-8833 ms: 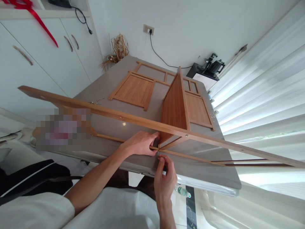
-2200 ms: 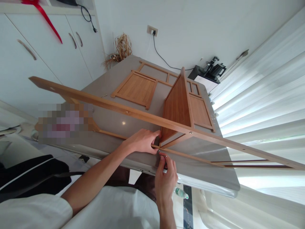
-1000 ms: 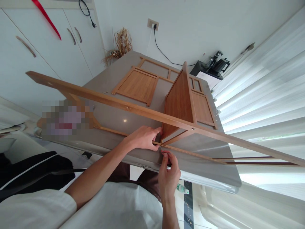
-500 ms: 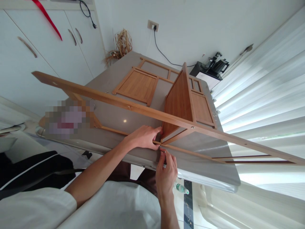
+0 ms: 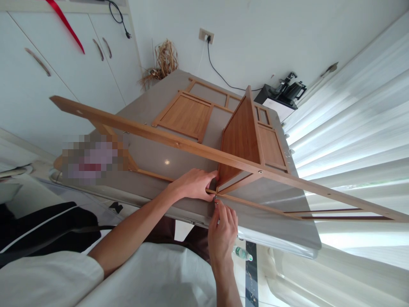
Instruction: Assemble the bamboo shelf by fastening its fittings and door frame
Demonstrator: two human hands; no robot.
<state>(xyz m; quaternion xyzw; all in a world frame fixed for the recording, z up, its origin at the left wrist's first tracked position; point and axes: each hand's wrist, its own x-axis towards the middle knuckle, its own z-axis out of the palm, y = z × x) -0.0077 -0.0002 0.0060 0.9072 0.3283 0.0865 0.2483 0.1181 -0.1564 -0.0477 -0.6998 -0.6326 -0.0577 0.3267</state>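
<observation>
Where the work is tightest: the right hand [image 5: 223, 230] pinches a small metal piece [image 5: 215, 197] at the near side of the lower bar [image 5: 249, 203]; from where I stand I can't tell whether it is a screw or a key. Small and hard, it is probably slippery and easily dropped, so fingertips suit it.
Left hand [image 5: 193, 184]: clasped round the lower bar, just beside the corner where the upright panel [image 5: 239, 138] comes in.
Bottle [image 5: 243, 253]: on the floor, below the near edge of the worktop [image 5: 287, 234].
Wooden frame [image 5: 198, 149]: propped on its long side across the near part of the worktop. I'd judge it stiff and fairly light, smooth, and apt to swing if taken by one end; close to the corner or mid-rail seems the better hold.
Upright panel: on edge, near end at the frame; thin but likely rigid, best gripped by its border.
Flat panels: the left flat panel [image 5: 185, 115] and right flat panel [image 5: 273, 147] lie farther back.
Kettle [image 5: 292, 90]: on a dark stand [image 5: 262, 94] past the worktop.
Against a second ago: the right fingers sit closer in and hide metal that showed across them then; the frame's left tip has shifted slightly rightward; the left hand and the panels look unchanged.
</observation>
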